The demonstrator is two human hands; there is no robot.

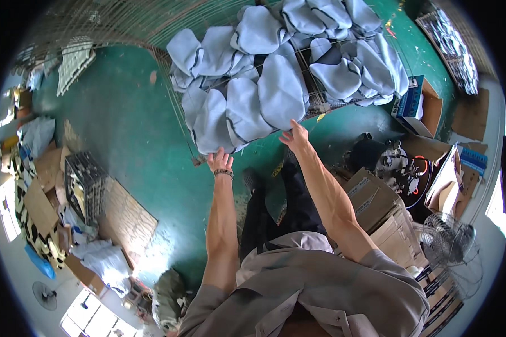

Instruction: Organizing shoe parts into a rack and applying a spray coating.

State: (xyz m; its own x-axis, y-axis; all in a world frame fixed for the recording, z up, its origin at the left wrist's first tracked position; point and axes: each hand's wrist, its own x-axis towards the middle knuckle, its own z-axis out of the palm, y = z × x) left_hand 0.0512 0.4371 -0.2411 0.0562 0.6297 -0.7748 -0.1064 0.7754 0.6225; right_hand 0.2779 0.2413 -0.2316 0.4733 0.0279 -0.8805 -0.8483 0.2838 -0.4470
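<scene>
Over the green floor (135, 129), both bare arms stretch straight out toward a wire rack (315, 101) heaped with pale blue-grey padded pieces (247, 106). Left hand (219, 161), wristband on, curls its fingers on the lowest piece's edge. Right hand (295, 136) presses loosely spread fingers against a neighbouring piece; whether it grips, I cannot tell.

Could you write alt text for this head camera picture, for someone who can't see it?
Seen from above, a person's left hand and right hand reach to pale blue padded fabric pieces heaped on a wire rack, over a green floor. Cardboard boxes and a fan stand at the right.
</scene>
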